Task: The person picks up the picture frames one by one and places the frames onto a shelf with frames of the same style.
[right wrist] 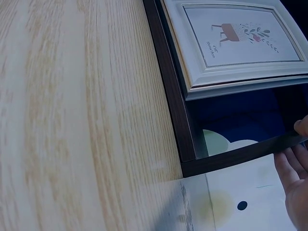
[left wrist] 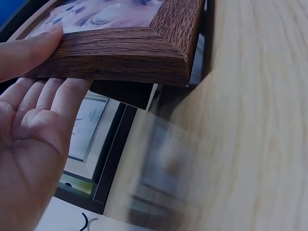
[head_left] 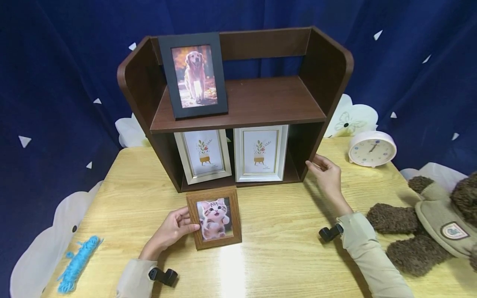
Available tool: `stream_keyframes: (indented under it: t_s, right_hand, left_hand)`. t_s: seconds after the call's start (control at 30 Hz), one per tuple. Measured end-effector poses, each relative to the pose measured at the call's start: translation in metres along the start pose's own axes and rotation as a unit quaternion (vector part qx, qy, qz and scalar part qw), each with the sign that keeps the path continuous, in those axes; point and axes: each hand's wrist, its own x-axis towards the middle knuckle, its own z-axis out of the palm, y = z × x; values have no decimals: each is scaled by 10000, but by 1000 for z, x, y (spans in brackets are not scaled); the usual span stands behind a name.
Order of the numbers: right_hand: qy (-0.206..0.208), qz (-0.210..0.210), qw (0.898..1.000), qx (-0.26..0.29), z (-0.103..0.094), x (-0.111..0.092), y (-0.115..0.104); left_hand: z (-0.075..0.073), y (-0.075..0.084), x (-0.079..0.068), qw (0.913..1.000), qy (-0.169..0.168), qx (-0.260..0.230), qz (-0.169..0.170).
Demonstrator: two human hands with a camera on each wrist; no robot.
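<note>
Left grip [head_left: 171,227] holds the wooden kitten frame [head_left: 215,219] by its near side edge, thumb over the front and fingers behind, so it is narrowed to the frame's thickness. That frame sits just to the right of this grip, facing the person and slightly tilted; whether its lower edge touches the counter [head_left: 275,236] I cannot tell. Right grip [head_left: 326,176] pinches the front edge of the shelf unit's side panel [head_left: 324,74], thumb on the inner side, fingers outside.

Beyond the left grip, up on the upper shelf [head_left: 272,99], stands the dark dog frame [head_left: 195,76]. Below that, beyond and a little right of the same grip, a cream plant frame [head_left: 203,157] stands on the lower level at a slant. A white plant frame [head_left: 260,155] stands beside it, left of the right grip.

As I judge it, the work with the frames is well along: three already stand in the unit, and only the kitten frame, out in front, looks unsettled.

Right of the right grip are a round clock [head_left: 372,149], farther back, and a teddy bear [head_left: 441,223], nearer the person. Blue yarn [head_left: 79,265] lies left of the left grip.
</note>
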Motion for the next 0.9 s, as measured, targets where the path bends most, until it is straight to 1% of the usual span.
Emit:
stream_keyframes:
  t_s: [0.17,0.33,0.47,0.67,0.83,0.9]
  right_hand:
    - [17,-162,9999,-29,0,7,17]
    - [35,-391,9992,-119,0,7,20]
    - [63,-364,9993,-76,-1,7,21]
    - [76,-358,9993,-59,-1,8,22]
    - [78,-318,9995,-53,-2,9,22]
    - [77,-292,9995,-28,-2,9,23]
  left_hand:
    - [4,2,1,9999,-39,68,90]
    - [8,6,4,9997,-53,204,93]
    - [11,10,7,9998,-43,169,-59]
    - [16,19,11,9998,-63,100,-132]
    - [21,26,13,9992,-41,-91,-397]
    - [23,29,15,9992,-60,-104,-387]
